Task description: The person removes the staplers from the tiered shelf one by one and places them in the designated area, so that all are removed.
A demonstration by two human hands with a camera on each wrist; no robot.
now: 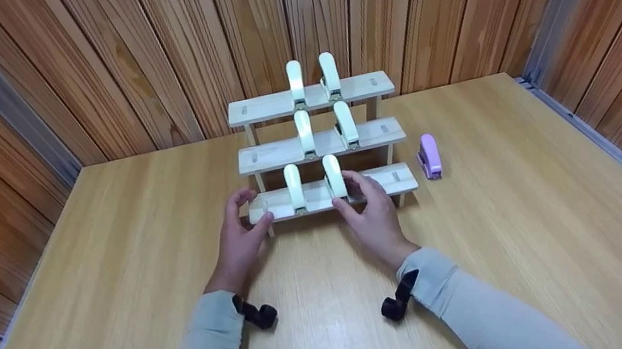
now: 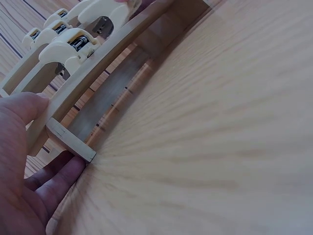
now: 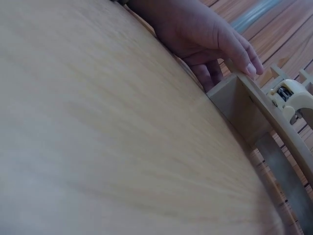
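A three-tier wooden display stand point(image 1: 315, 200) carries pale staplers, two upright on each tier. My left hand point(image 1: 236, 239) holds the left end of the lowest tier. In the left wrist view its thumb point(image 2: 29, 105) lies at the board's edge, with fingertips by the leg point(image 2: 71, 139). My right hand point(image 1: 377, 220) pinches the right-hand pale stapler point(image 1: 333, 172) on that tier, thumb on its near left side and fingers at its right. To its left stands the other pale stapler point(image 1: 294, 187) of the lowest tier.
A purple stapler point(image 1: 429, 157) stands on the wooden table point(image 1: 113, 286), just right of the stand. Pale staplers occupy the middle tier point(image 1: 269, 155) and top tier point(image 1: 267, 105). Wood-panelled walls point(image 1: 254, 31) enclose the table behind and at both sides.
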